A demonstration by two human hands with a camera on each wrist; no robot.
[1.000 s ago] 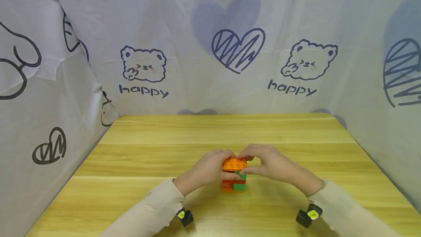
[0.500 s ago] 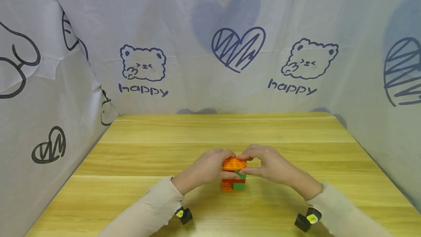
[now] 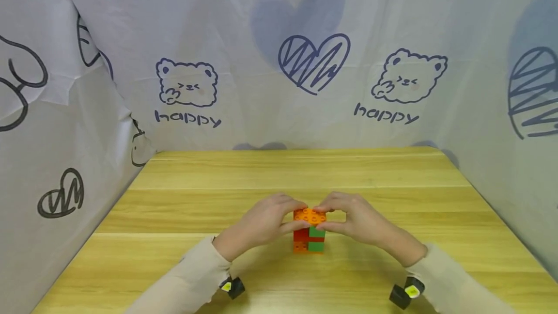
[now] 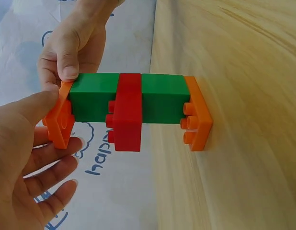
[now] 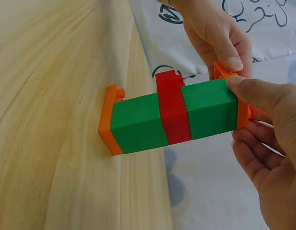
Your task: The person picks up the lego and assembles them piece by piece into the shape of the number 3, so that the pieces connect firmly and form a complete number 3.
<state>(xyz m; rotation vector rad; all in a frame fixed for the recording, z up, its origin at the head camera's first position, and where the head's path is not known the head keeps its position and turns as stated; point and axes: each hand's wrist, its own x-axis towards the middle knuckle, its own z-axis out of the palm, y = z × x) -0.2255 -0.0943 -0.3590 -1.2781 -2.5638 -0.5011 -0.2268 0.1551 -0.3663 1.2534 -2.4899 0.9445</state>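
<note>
In the head view a small tower of toy building bricks stands upright on the table. An orange plate brick (image 3: pixel 310 217) tops it. Beneath come a green brick (image 4: pixel 93 98), a red brick (image 4: pixel 128 115), a second green brick (image 4: pixel 163 98) and an orange base brick (image 4: pixel 199 117). The green bricks sit at the right end, leaving a gap at left under the top plate. My left hand (image 3: pixel 263 222) pinches that plate's left end between thumb and fingers. At its right end, my right hand (image 3: pixel 364 219) grips the plate, its thumb at the front near the upper green brick.
The wooden table (image 3: pixel 174 212) spreads around the tower. A white cloth (image 3: pixel 253 101) printed with hearts and bears hangs behind and at both sides. Each wrist carries a small black camera, such as the left one (image 3: pixel 233 287).
My left hand has drawn slightly left, its thumb sliding back from the front of the tower so the red brick shows more. My right hand stays nearly still.
</note>
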